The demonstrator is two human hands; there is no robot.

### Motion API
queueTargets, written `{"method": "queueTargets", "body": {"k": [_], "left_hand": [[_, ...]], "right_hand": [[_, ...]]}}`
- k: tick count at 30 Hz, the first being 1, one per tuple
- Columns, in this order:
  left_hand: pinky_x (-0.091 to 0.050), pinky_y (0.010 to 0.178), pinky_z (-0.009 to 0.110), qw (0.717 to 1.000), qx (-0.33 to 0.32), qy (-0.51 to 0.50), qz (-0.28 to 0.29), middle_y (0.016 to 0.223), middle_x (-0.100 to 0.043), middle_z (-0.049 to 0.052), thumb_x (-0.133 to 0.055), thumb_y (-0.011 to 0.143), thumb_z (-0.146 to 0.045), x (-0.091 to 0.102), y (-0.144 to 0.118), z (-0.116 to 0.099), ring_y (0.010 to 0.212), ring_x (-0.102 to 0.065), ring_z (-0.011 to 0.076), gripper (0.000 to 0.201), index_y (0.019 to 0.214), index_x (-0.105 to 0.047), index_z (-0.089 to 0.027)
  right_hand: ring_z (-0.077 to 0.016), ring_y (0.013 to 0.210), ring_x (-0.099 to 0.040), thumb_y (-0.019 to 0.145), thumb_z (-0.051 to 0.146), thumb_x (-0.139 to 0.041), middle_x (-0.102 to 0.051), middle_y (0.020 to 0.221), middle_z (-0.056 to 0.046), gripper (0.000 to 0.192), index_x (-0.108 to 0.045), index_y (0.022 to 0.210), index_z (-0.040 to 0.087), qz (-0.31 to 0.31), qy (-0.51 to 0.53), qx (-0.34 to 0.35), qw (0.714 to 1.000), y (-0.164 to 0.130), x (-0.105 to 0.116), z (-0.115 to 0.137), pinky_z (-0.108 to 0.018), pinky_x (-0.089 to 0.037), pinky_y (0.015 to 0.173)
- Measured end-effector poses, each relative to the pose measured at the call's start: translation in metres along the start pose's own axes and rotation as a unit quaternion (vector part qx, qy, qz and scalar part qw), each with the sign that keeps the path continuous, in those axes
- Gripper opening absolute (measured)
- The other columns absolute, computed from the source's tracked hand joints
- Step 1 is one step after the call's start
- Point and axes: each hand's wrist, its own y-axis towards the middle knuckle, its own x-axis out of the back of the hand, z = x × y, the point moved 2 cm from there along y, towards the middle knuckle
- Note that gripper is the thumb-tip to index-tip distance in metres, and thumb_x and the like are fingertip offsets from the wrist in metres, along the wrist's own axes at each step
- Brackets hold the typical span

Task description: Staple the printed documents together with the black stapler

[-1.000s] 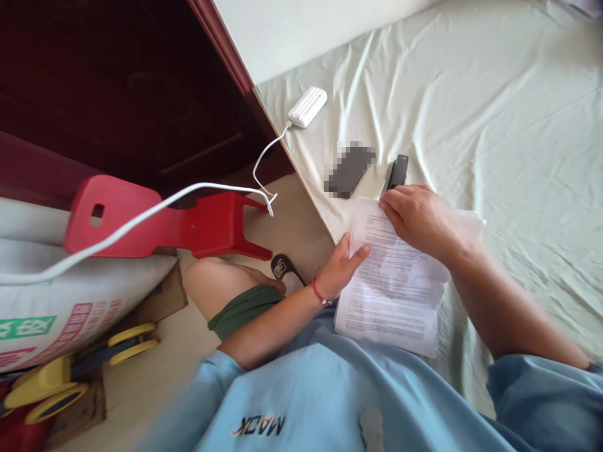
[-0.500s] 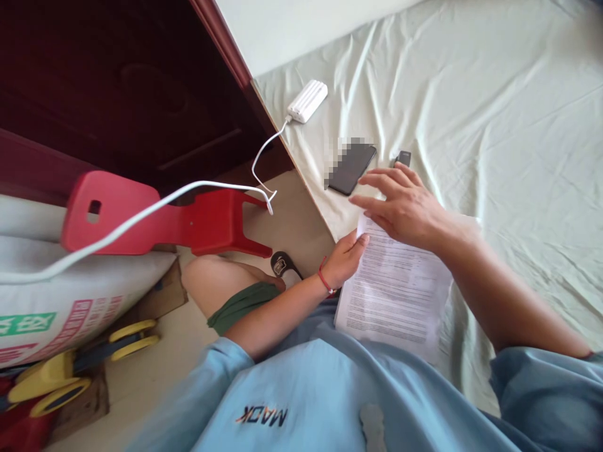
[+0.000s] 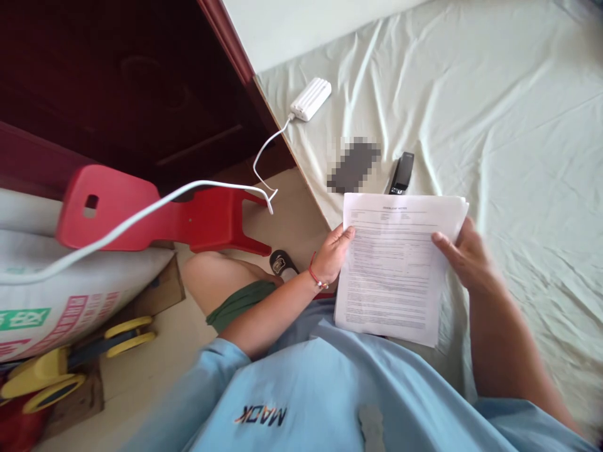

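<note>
White printed sheets, a thin stack of papers [image 3: 393, 270], sit between both hands near the bed's left edge, their lower end over the person's lap. The left hand [image 3: 332, 251] pinches the stack's left edge, thumb on top and fingers hidden underneath, a red cord at the wrist. The right hand [image 3: 464, 257] clasps the right edge the same way, thumb laid across the printed face. Just beyond the stack's top edge, on the pale green sheet [image 3: 518, 125], lie a black stapler [image 3: 402, 172] and a blurred dark phone [image 3: 353, 166], apart from the paper. A white power bank [image 3: 311, 98] lies farther up the bed's left edge, its cable [image 3: 188, 191] trailing over a red stool [image 3: 155, 216] on the floor.
</note>
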Motion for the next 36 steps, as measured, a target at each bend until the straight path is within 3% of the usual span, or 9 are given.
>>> {"method": "queueTargets", "body": {"k": [3,6,10,19,21,24,27,31,36], "left_hand": [[-0.050,0.115,0.050,0.999,0.028,-0.031,0.022,0.120,-0.081,0.011,-0.087,0.077,-0.060,-0.006,-0.002,0.000,0.131,-0.068,0.0353,0.055,0.113,-0.077,-0.020],[-0.049,0.116,0.052,0.995,0.060,-0.059,0.055,0.130,-0.078,0.009,-0.091,0.075,-0.050,-0.008,-0.002,-0.007,0.133,-0.067,0.0352,0.060,0.125,-0.071,-0.024],[-0.046,0.119,0.055,0.992,0.073,-0.066,0.074,0.139,-0.074,0.007,-0.095,0.071,-0.039,-0.004,0.001,-0.017,0.137,-0.064,0.0352,0.076,0.139,-0.063,-0.030],[-0.048,0.116,0.060,0.991,0.111,-0.021,0.068,0.117,-0.082,0.014,-0.099,0.067,-0.042,-0.005,0.004,0.000,0.122,-0.073,0.0398,0.051,0.107,-0.083,-0.017],[-0.049,0.116,0.060,0.994,0.099,-0.012,0.053,0.115,-0.083,0.014,-0.099,0.066,-0.045,-0.005,0.005,0.003,0.121,-0.073,0.0392,0.051,0.105,-0.083,-0.016],[-0.049,0.116,0.060,0.995,0.087,0.006,0.039,0.114,-0.083,0.014,-0.098,0.067,-0.049,-0.002,0.004,0.008,0.123,-0.073,0.0396,0.053,0.106,-0.084,-0.016],[-0.048,0.117,0.059,0.995,0.084,0.018,0.041,0.115,-0.083,0.014,-0.098,0.067,-0.051,-0.001,0.003,0.011,0.125,-0.071,0.0396,0.054,0.107,-0.084,-0.017],[-0.044,0.119,0.057,0.996,0.069,0.035,0.043,0.117,-0.082,0.014,-0.096,0.068,-0.052,-0.005,0.001,0.012,0.127,-0.070,0.0388,0.053,0.106,-0.084,-0.017],[-0.042,0.121,0.057,0.996,0.077,0.019,0.037,0.116,-0.083,0.013,-0.098,0.065,-0.054,-0.011,-0.002,0.013,0.123,-0.072,0.0374,0.057,0.106,-0.085,-0.016]], "right_hand": [[-0.0443,0.109,-0.076,0.079,0.069,-0.083,-0.079,0.106,-0.011,0.060,-0.072,0.122,0.028,0.048,0.122,-0.141,0.981,-0.020,-0.008,-0.016,-0.066,-0.066,0.085],[-0.0445,0.108,-0.077,0.077,0.064,-0.086,-0.081,0.101,-0.010,0.052,-0.075,0.113,0.029,0.049,0.182,-0.193,0.963,-0.027,-0.014,-0.015,-0.066,-0.068,0.084],[-0.0438,0.107,-0.078,0.076,0.061,-0.087,-0.081,0.100,-0.010,0.049,-0.075,0.110,0.028,0.045,0.200,-0.206,0.957,-0.022,-0.016,-0.013,-0.068,-0.068,0.086],[-0.0390,0.095,-0.079,0.073,0.058,-0.092,-0.081,0.094,-0.006,0.044,-0.078,0.103,0.028,0.078,0.179,-0.164,0.967,-0.013,-0.018,-0.008,-0.063,-0.069,0.084],[-0.0376,0.092,-0.078,0.076,0.058,-0.089,-0.081,0.095,-0.007,0.045,-0.078,0.107,0.027,0.061,0.120,-0.137,0.981,-0.006,-0.013,-0.006,-0.061,-0.069,0.082],[-0.0365,0.099,-0.076,0.080,0.055,-0.084,-0.078,0.111,-0.009,0.060,-0.070,0.132,0.030,-0.049,-0.054,-0.038,0.997,0.011,-0.004,0.008,-0.062,-0.066,0.087],[-0.0405,0.133,-0.063,0.092,0.045,-0.072,-0.064,0.147,-0.015,0.062,-0.057,0.151,0.030,-0.107,-0.217,0.127,0.962,0.023,-0.005,0.040,-0.068,-0.053,0.108],[-0.0410,0.152,-0.046,0.103,0.031,-0.057,-0.063,0.152,-0.013,0.042,-0.063,0.145,0.029,-0.008,-0.335,0.290,0.896,0.030,-0.023,0.079,-0.075,-0.032,0.123],[-0.0359,0.145,-0.055,0.107,0.025,-0.049,-0.079,0.126,-0.008,0.035,-0.071,0.134,0.027,0.072,-0.369,0.318,0.870,0.035,-0.037,0.090,-0.074,-0.025,0.127]]}}
